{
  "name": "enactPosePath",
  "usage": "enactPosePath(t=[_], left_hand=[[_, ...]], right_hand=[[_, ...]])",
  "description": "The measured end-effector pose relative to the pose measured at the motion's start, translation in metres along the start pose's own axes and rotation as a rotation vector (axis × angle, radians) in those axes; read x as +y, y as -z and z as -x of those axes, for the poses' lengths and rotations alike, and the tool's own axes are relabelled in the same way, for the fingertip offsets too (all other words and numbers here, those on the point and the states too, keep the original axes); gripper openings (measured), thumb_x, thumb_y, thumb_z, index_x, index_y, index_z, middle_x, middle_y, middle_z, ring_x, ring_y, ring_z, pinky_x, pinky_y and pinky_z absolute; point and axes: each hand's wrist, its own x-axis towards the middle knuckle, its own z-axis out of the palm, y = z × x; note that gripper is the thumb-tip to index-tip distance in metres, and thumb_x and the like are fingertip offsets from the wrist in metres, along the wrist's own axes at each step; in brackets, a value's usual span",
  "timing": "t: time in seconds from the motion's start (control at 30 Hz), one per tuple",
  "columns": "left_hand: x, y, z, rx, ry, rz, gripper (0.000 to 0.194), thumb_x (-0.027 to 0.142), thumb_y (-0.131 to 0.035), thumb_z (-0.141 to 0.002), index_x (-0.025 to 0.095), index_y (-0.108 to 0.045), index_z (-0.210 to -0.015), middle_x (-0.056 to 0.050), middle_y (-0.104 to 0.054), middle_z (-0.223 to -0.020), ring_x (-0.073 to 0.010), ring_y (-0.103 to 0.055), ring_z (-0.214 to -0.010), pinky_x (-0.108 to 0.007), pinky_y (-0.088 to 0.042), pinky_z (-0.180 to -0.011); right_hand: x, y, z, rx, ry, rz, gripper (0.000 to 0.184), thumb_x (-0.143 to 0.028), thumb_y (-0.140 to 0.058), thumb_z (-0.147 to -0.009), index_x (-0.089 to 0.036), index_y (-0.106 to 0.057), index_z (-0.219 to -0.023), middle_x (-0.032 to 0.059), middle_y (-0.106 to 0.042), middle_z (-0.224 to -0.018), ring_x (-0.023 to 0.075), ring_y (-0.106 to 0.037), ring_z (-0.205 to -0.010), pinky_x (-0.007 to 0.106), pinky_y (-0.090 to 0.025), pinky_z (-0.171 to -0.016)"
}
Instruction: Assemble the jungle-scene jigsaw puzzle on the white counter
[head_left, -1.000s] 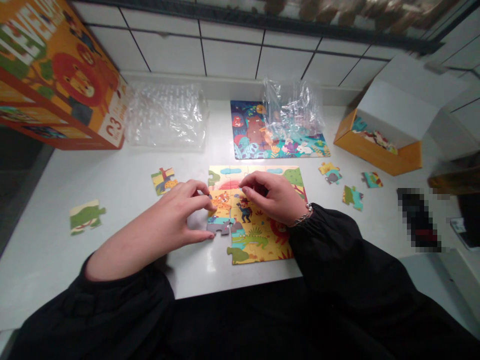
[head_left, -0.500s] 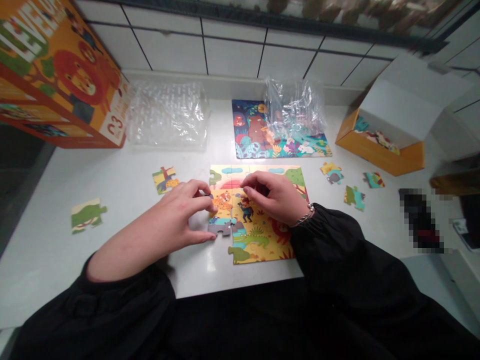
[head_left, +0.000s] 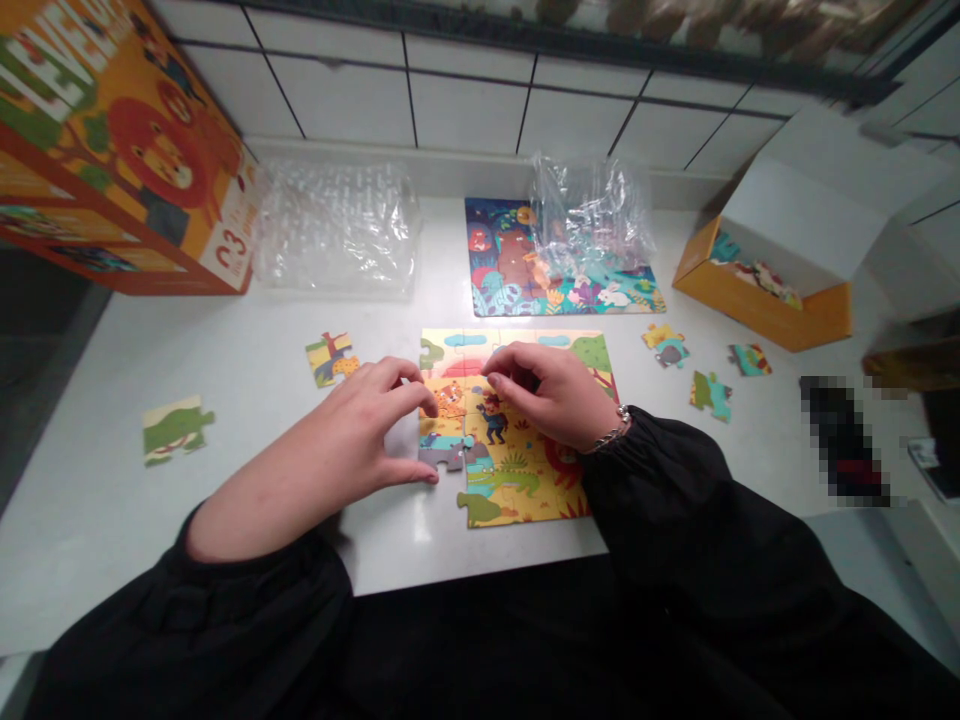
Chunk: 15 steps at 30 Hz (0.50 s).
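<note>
A mostly joined jigsaw puzzle [head_left: 525,505] of a yellow savanna scene lies before me, with a lion, a leopard and a crocodile on it. My left hand [head_left: 382,420] is at its left side, thumb and fingers apart. They bracket a grey-and-blue animal puzzle piece [head_left: 444,456] at the puzzle's left edge; the thumb tip is by its lower corner. My right hand [head_left: 551,395] rests over the puzzle's upper middle. Its fingers are curled, with thumb and index tips close together on the surface, and nothing shows between them. The hand covers part of the picture.
Loose puzzle pieces lie left [head_left: 176,430] and right [head_left: 709,395]. A dark forest puzzle [head_left: 502,290] sits behind, partly under a clear plastic bag [head_left: 592,215]. Another plastic bag [head_left: 337,230], an orange puzzle box [head_left: 165,170] and an open box [head_left: 780,310] stand along the back.
My left thumb and fingers have spread slightly wider at the grey-and-blue piece, and the hand has shifted a little right. My right hand stays in place.
</note>
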Motion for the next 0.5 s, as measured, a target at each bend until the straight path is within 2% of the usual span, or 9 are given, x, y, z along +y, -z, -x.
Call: enactPosePath(t=[0.2,0.37,0.5], left_hand=[[0.0038,-0.0022,-0.0035,-0.052,-0.027,0.002,0.048,0.056,-0.095,-0.087,0.035,-0.072,-0.123,-0.003,-0.056,-0.136,-0.0301,-0.057,-0.128,-0.046,-0.047,-0.11],[0.0043,-0.0034,-0.0036,-0.051,-0.007,-0.004,0.042,0.047,-0.096,-0.088,0.034,-0.073,-0.121,-0.003,-0.057,-0.132,-0.0289,-0.058,-0.123,-0.046,-0.048,-0.105],[0.0078,-0.0037,-0.0049,-0.05,-0.013,0.006,0.046,0.043,-0.099,-0.085,0.029,-0.071,-0.119,-0.004,-0.061,-0.133,-0.0295,-0.059,-0.123,-0.046,-0.049,-0.104]], right_hand=[[0.0012,-0.0004,-0.0001,0.001,0.012,0.0,0.01,-0.025,-0.066,-0.104,-0.02,-0.075,-0.104,-0.0006,-0.074,-0.085,0.0125,-0.058,-0.069,0.03,-0.044,-0.069],[0.0007,0.0,-0.0004,-0.002,0.014,0.008,0.011,-0.025,-0.066,-0.104,-0.019,-0.075,-0.104,-0.0003,-0.074,-0.085,0.0121,-0.059,-0.069,0.03,-0.044,-0.07],[0.0013,0.0001,0.0002,-0.005,0.014,0.014,0.01,-0.024,-0.066,-0.104,-0.019,-0.075,-0.104,-0.0005,-0.073,-0.086,0.012,-0.058,-0.069,0.029,-0.044,-0.069]])
